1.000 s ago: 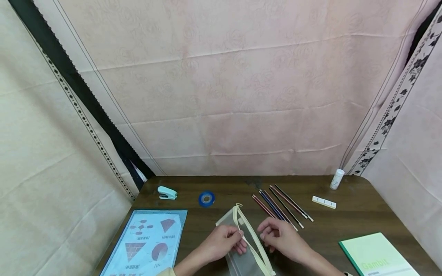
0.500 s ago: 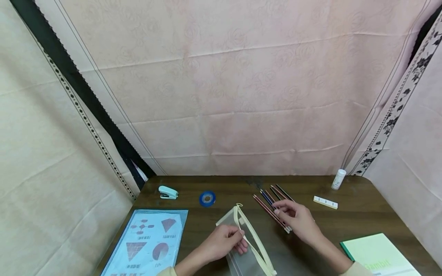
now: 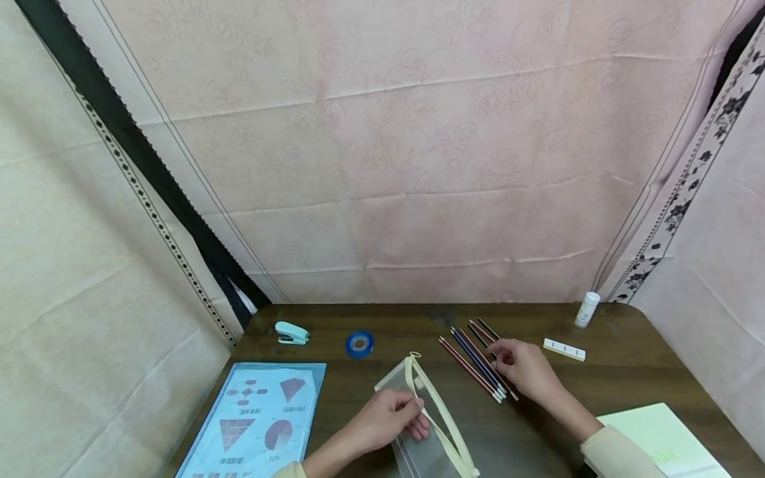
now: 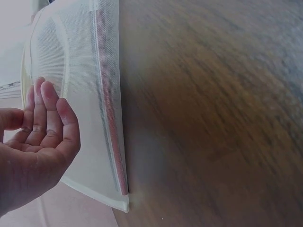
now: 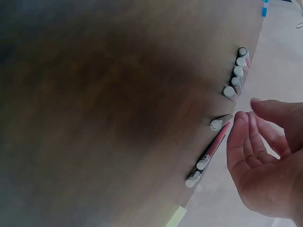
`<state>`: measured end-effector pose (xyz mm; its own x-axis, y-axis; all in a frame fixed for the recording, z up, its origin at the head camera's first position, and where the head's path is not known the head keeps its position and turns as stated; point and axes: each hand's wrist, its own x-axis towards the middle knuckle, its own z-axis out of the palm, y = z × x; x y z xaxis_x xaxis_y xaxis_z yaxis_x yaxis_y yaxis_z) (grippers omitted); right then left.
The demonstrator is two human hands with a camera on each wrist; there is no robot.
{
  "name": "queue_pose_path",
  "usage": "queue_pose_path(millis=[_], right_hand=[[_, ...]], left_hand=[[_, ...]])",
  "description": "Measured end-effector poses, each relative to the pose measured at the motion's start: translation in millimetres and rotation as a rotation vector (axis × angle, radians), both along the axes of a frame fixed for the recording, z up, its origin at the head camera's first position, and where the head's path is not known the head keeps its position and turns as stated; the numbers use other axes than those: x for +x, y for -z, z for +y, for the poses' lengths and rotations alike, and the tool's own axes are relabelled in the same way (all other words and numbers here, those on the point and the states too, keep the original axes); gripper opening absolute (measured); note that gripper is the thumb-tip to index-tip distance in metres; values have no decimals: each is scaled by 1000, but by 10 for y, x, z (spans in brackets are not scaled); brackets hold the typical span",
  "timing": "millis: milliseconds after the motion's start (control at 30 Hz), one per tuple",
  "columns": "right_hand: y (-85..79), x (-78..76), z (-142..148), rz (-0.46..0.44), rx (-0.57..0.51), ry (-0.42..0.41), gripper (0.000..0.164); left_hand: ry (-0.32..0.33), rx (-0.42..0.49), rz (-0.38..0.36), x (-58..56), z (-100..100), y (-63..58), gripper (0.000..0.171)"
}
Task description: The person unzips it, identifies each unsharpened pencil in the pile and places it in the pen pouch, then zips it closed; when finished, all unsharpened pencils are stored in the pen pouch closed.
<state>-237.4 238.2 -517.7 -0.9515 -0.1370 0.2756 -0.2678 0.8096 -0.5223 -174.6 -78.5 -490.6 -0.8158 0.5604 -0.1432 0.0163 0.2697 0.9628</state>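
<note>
My left hand [image 3: 397, 415] pinches the cream zip edge of a translucent mesh pencil case [image 3: 392, 380] between thumb and forefinger, holding its mouth apart. Through the mesh in the left wrist view, a red pencil [image 4: 108, 94] shows inside the case [image 4: 85, 156]. Several pencils [image 3: 469, 370] lie slanted on the table, red, blue and dark ones. Over the right-hand ones is my right hand [image 3: 526, 368], its fingers loosely bent and partly hiding them. In the right wrist view the fingertips are right beside a single pencil [image 5: 216, 125], with nothing showing between thumb and fingers.
A blue folder with printed sheets [image 3: 269, 411] lies left, a mint stapler [image 3: 292, 333] and blue tape roll [image 3: 359, 344] behind it. Farther right are a white block [image 3: 564, 349], a white glue stick [image 3: 587, 310] and a green notebook [image 3: 663, 431], partly behind my sleeve.
My right hand has moved from beside the pencil case to the right, over the pencils. The pencils on the left now lie closer together. My left hand stays on the case.
</note>
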Motion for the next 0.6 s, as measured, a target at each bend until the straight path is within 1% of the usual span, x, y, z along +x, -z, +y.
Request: queue_pose_path(millis=[267,433,600], right_hand=[[67,-15,-22,3,69,12,25],[54,4,-30,-1,79,5,24],[35,-4,-55,-19,87,7,23]], left_hand=[[2,5,-3,-7,-2,20,35],[3,2,3,-9,-13,27,35],[-1,0,2,-3,-19,7,37]])
